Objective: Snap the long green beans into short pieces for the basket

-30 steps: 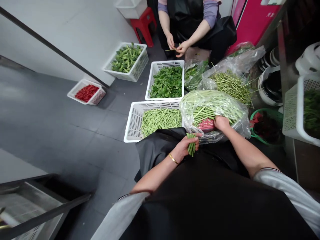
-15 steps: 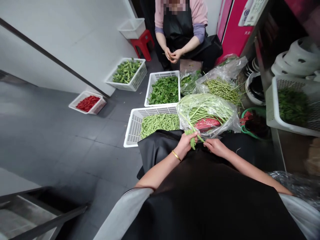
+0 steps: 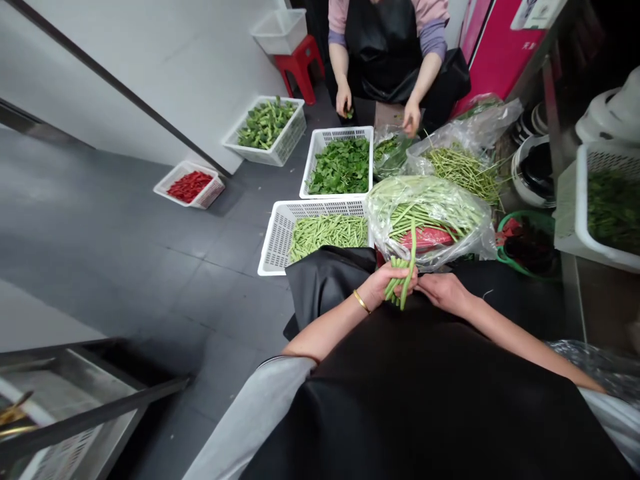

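Note:
My left hand (image 3: 381, 284), with a gold bangle at the wrist, is closed around a bunch of cut green beans (image 3: 396, 291). One longer bean stands upright out of the bunch. My right hand (image 3: 444, 292) is closed close beside it, the fingertips near the beans; anything pinched there is hidden. Just beyond both hands lies an open clear plastic bag (image 3: 475, 230) of long beans (image 3: 400, 219) with a red bundle in it. To its left, a white basket (image 3: 274, 241) holds short bean pieces (image 3: 327, 235).
Behind stand a basket (image 3: 311, 155) of leafy greens, a crate (image 3: 280, 157) of green vegetables and a basket (image 3: 213, 195) of red peppers. A co-worker (image 3: 383, 53) sits opposite, near a pile of thin stalks (image 3: 463, 170). A metal shelf (image 3: 575, 293) borders the right.
The long bean that slanted between my hands now stands upright in my left hand. My right hand has come closer to the left. The co-worker's hands have parted. The view has shifted.

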`<state>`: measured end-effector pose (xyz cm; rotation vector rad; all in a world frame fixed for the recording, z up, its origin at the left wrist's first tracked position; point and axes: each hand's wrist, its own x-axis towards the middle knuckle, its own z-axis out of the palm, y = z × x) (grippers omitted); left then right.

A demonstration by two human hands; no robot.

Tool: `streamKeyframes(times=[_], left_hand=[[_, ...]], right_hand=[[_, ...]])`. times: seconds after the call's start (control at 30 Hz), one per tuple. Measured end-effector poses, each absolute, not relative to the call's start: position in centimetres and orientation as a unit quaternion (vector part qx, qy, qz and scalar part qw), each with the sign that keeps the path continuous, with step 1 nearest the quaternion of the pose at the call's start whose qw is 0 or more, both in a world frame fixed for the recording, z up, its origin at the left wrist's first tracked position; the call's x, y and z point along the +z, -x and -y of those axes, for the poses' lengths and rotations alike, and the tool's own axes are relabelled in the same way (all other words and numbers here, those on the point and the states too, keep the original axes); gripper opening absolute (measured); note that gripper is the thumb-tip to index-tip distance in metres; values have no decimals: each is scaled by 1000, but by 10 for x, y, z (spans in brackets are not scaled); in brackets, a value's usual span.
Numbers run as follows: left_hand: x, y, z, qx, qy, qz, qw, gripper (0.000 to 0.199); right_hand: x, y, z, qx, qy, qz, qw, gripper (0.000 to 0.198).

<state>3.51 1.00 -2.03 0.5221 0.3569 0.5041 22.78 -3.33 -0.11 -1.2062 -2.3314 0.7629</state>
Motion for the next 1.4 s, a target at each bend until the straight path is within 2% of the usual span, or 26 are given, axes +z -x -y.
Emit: streamKeyframes(times=[0.1, 0.17, 0.23, 0.3, 0.37, 0.43, 0.53, 0.6, 0.63, 0.7, 0.77, 0.83, 0.9, 0.97, 1.03, 1.13, 1.27, 1.4], left_hand=[[-20, -31, -14, 230, -283, -180, 913, 34], [-21, -29, -17, 222, -303, -203, 904, 33], [-22, -30, -19, 210, -341, -249, 882, 31], [-24, -31, -20, 215, -359, -299, 858, 30], [-26, -33, -21, 225, -327, -325, 859, 30], [-30, -36, -23, 227, -265, -327, 878, 29], [-34, -39, -24, 228, -205, -317, 898, 27], [-32, -39, -22, 249, -211, -325, 888, 28], [-29, -37, -21, 257, -232, -331, 878, 29], [-22, -31, -20, 234, -312, -327, 861, 32], [-14, -21, -22, 145, -418, -290, 849, 34], [-11, -13, -29, 84, -477, -264, 834, 37], [-13, -11, -38, 171, -453, -293, 824, 39], [-18, -16, -45, 315, -384, -333, 802, 42], [-21, -27, -48, 378, -352, -362, 777, 44], [-20, -41, -48, 359, -383, -410, 746, 43], [-15, -39, -45, 300, -454, -410, 732, 38], [-13, -34, -43, 232, -581, -367, 688, 31]], right_hand=[[2, -246, 19, 344, 481, 789, 168, 25], [7, -252, 8, 457, 489, 723, 169, 36], [9, -248, 2, 552, 495, 633, 221, 47], [7, -233, -1, 591, 496, 568, 285, 45], [1, -214, -1, 555, 513, 566, 329, 39], [-6, -199, -2, 444, 558, 604, 357, 33], [-13, -191, -8, 278, 607, 653, 358, 29], [-9, -195, -12, 258, 618, 659, 344, 31], [-5, -199, -14, 290, 612, 658, 330, 32], [8, -212, -12, 440, 555, 650, 274, 33], [20, -226, -5, 643, 423, 614, 175, 37], [26, -236, 3, 781, 288, 546, 96, 40], [21, -237, 11, 816, 270, 501, 102, 42], [6, -228, 14, 767, 366, 500, 168, 39], [-11, -211, 13, 665, 476, 533, 217, 34], [-24, -194, 6, 520, 533, 628, 225, 30], [-4, -216, -10, 504, 482, 697, 168, 28], [23, -245, -24, 419, 525, 718, 179, 30]])
